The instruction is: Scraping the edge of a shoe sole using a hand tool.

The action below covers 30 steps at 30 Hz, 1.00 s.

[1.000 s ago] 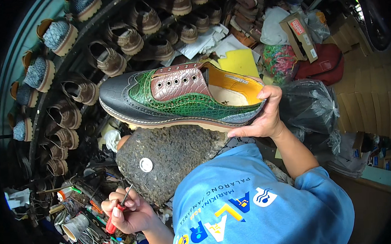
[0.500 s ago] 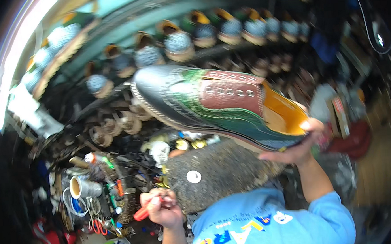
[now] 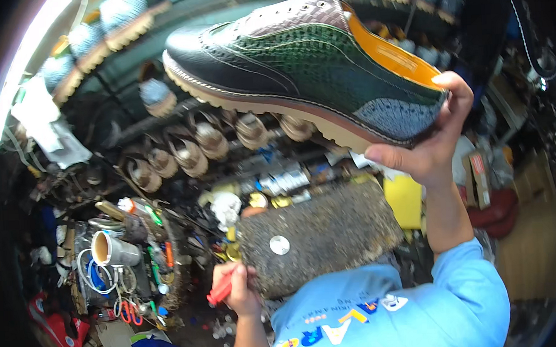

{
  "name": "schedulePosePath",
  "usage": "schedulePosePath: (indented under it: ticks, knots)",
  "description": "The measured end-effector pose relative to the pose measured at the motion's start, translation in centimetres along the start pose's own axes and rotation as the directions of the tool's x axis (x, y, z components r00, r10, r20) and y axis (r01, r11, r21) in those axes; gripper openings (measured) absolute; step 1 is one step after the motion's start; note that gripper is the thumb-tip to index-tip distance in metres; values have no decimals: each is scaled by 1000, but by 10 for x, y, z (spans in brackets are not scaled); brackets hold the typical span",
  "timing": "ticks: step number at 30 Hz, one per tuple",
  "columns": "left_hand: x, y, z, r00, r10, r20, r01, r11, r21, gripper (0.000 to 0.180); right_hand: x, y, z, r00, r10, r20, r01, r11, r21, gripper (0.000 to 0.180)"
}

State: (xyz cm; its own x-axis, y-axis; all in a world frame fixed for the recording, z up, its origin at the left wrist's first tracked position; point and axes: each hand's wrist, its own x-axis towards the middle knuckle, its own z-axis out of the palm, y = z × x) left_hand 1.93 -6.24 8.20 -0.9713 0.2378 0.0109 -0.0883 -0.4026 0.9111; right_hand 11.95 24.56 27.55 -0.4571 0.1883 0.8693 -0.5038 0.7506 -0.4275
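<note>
My right hand grips a lace-up leather shoe by its heel and raises it, side on, toe pointing left. The shoe has a black toe, green textured sides, a brown eyelet panel, a blue heel patch, a yellow lining and a pale ridged sole. No lace runs through its eyelets. Lower down, my left hand is closed round a small red stick-like thing, whose exact kind I cannot make out. Between my body and the shoe lies a dark worn slab with a round white disc on it.
Shelves hold several similar shoes, with more pale-soled shoes in a lower row. At left, a cluttered round stand carries a cup, cables and orange-handled scissors. A yellow sheet and cardboard are at right.
The shoe has risen and turned from showing its top to showing its side and sole edge. My left hand, still closed on the red thing, has shifted slightly right.
</note>
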Motion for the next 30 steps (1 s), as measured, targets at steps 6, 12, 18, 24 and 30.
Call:
schedulePosePath:
  ticks: [6, 12, 18, 24, 30]
  knots:
    - [25, -64, 1, 982, -138, 129, 92, 945, 314, 4, -85, -7, -27, 923, 382, 42, -379, 922, -79, 98]
    - [29, -88, 6, 971, -110, 214, -43, 797, 602, 9, -182, -21, -55, 616, 780, -108, -787, 616, -37, 100]
    - [31, -93, 12, 957, -50, 287, -152, 754, 639, 3, -238, -20, -73, 581, 807, -110, -802, 544, -246, 95]
    - [7, -63, 85, 858, -108, 502, 87, 994, 65, 10, -256, -15, -66, 591, 803, -76, -799, 570, -194, 93]
    - [-37, -79, 163, 599, -321, 733, 479, 878, -7, 10, -260, -18, -68, 635, 770, -57, -758, 607, -240, 90]
